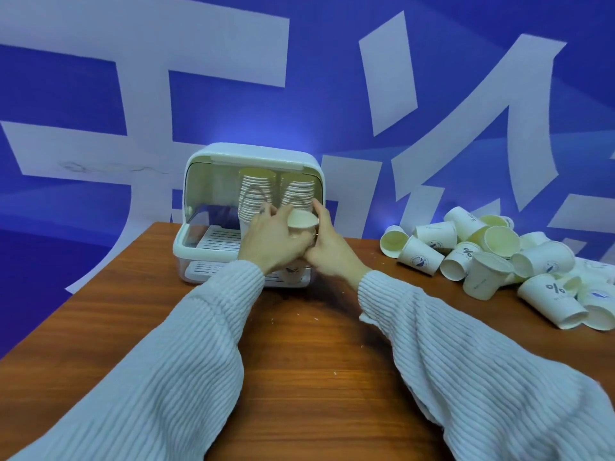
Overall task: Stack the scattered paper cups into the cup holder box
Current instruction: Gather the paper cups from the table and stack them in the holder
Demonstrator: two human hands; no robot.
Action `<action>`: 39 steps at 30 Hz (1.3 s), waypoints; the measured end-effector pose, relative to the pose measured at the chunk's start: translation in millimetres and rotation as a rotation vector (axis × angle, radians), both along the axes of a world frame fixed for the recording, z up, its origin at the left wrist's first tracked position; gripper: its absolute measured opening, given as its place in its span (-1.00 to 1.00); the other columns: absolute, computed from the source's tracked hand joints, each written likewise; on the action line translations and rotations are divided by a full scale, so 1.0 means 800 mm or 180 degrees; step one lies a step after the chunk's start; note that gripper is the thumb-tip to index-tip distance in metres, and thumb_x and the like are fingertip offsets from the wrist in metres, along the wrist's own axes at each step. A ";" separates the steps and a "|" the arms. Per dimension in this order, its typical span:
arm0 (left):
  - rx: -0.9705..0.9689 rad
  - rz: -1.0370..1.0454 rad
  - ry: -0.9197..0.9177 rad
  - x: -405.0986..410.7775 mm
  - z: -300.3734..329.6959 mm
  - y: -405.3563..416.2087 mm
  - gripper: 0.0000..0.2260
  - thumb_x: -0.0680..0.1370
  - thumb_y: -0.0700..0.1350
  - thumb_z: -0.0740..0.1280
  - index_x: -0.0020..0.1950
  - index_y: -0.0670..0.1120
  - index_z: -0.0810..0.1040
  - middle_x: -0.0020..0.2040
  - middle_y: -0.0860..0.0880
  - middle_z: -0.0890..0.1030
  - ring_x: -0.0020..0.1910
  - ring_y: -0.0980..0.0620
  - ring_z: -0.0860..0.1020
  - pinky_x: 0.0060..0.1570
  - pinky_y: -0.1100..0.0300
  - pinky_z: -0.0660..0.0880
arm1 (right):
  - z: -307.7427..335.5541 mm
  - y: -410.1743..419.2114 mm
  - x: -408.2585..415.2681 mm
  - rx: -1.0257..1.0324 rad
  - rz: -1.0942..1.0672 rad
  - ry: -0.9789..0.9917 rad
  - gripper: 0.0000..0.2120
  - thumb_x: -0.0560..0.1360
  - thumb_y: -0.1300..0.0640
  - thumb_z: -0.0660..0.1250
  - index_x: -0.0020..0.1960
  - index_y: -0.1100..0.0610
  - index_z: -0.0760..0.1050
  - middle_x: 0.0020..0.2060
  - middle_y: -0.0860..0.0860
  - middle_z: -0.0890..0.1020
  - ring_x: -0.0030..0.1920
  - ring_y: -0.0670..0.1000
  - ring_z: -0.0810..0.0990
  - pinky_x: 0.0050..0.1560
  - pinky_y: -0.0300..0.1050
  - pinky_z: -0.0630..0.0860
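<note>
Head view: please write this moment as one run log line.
left hand: grips cup | right hand: grips cup | box: open, two stacks | loose cups: right

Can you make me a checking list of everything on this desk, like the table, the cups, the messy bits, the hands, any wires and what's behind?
Surface: brown wooden table, with small white specks on it.
Job's things: white plastic cup holder box with its clear lid lifted; two tall stacks of white paper cups stand inside it; a short stack of cups is held at the box's opening.
Clutter: pile of loose white paper cups lying on the table's right side.
Grippers: left hand and right hand both grip the short stack.
Cables: nothing seen.
Surroundings: blue wall with large white characters; ribbed pale sleeves.
</note>
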State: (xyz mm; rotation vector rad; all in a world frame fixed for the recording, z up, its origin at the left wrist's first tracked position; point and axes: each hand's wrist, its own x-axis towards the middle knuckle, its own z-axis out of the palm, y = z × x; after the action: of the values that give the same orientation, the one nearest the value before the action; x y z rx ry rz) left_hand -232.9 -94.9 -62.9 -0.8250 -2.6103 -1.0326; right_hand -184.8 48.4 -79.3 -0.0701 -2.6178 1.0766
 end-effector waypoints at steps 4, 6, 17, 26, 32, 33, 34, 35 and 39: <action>-0.0756 0.0120 0.0186 -0.002 -0.010 0.001 -0.33 0.53 0.42 0.11 0.53 0.09 0.32 0.56 -0.12 0.27 0.48 -0.23 0.29 0.38 -0.17 0.27 | -0.013 0.004 0.016 -0.0512 0.0319 0.0157 0.06 0.49 0.20 0.47 0.66 -0.18 -0.22 0.59 -0.04 0.22 0.51 -0.06 0.35 0.50 -0.05 0.36; -0.0939 0.0147 0.0222 -0.006 -0.010 0.000 -0.27 0.51 0.47 0.07 0.57 0.10 0.28 0.62 -0.11 0.21 0.53 -0.23 0.25 0.45 -0.20 0.25 | -0.016 0.011 0.036 -0.0599 0.0137 0.0258 -0.05 0.55 0.18 0.42 0.67 -0.15 -0.16 0.59 -0.06 0.23 0.52 -0.11 0.30 0.39 -0.21 0.35; 0.0298 -0.0281 0.1642 0.095 -0.056 0.061 -0.54 0.52 0.07 0.33 0.39 -0.05 0.51 0.44 -0.11 0.46 0.58 -0.15 0.19 0.48 -0.16 0.23 | -0.043 0.185 0.079 0.2112 -0.2038 -0.0301 -0.39 0.51 0.08 0.32 0.53 0.09 0.27 0.50 0.23 0.33 0.50 0.25 0.30 0.45 0.14 0.32; 0.0505 -0.1026 0.1038 0.125 -0.065 0.087 -0.54 0.56 0.01 0.34 0.45 -0.04 0.45 0.42 -0.02 0.41 0.39 -0.05 0.43 0.32 -0.12 0.47 | -0.040 0.217 0.104 0.2683 -0.2216 -0.0444 -0.50 0.51 -0.08 0.37 0.37 0.11 0.39 0.25 0.14 0.48 0.19 0.21 0.52 0.11 0.07 0.45; 0.0848 -0.1216 -0.0463 0.148 -0.064 0.114 -0.03 0.49 0.09 0.49 0.67 0.09 -0.12 0.47 -0.02 0.31 0.38 0.09 0.34 0.39 0.14 0.29 | -0.019 0.120 0.170 -0.2360 -0.0323 0.0084 -0.58 0.53 0.05 0.49 0.32 0.15 0.52 0.15 0.12 0.70 0.08 0.08 0.70 0.08 0.03 0.65; 0.0973 -0.1174 -0.0582 0.150 -0.066 0.119 -0.01 0.49 0.08 0.49 0.67 0.12 -0.17 0.46 -0.03 0.33 0.37 0.07 0.37 0.36 0.11 0.33 | -0.017 0.111 0.185 -0.2603 0.0006 -0.0046 -0.64 0.58 0.04 0.44 0.32 0.16 0.55 0.12 0.10 0.71 0.05 0.07 0.71 0.01 -0.02 0.65; 0.1085 -0.1085 -0.0608 0.150 -0.069 0.123 -0.03 0.50 0.06 0.48 0.66 0.11 -0.16 0.46 -0.05 0.35 0.37 0.02 0.40 0.36 0.04 0.37 | -0.015 0.110 0.196 -0.2582 0.0050 -0.0053 -0.67 0.62 -0.01 0.38 0.30 0.14 0.57 0.10 0.05 0.72 0.05 0.03 0.71 0.02 -0.06 0.65; 0.1121 -0.0990 -0.0589 0.150 -0.070 0.126 -0.06 0.50 0.03 0.48 0.66 0.10 -0.11 0.47 -0.07 0.36 0.38 -0.04 0.41 0.38 -0.03 0.38 | -0.013 0.117 0.201 -0.2273 -0.0205 0.0114 -0.67 0.63 -0.07 0.35 0.28 0.10 0.59 0.10 -0.02 0.72 0.09 -0.03 0.69 0.11 -0.06 0.62; 0.1014 -0.1013 -0.0525 0.156 -0.076 0.132 -0.10 0.48 -0.02 0.52 0.64 0.06 0.01 0.48 -0.10 0.33 0.40 -0.08 0.40 0.42 -0.09 0.35 | -0.005 0.200 0.220 0.0919 -0.2344 0.0544 -0.66 0.52 -0.06 0.36 0.26 0.01 0.58 0.22 0.00 0.59 0.27 0.06 0.52 0.37 0.06 0.38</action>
State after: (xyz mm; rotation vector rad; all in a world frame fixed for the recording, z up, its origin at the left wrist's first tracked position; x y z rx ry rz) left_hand -108.1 10.7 -123.9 -1.1362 -2.3896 -1.6140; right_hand -8.7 208.3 -83.0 -0.7667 -2.2494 0.4230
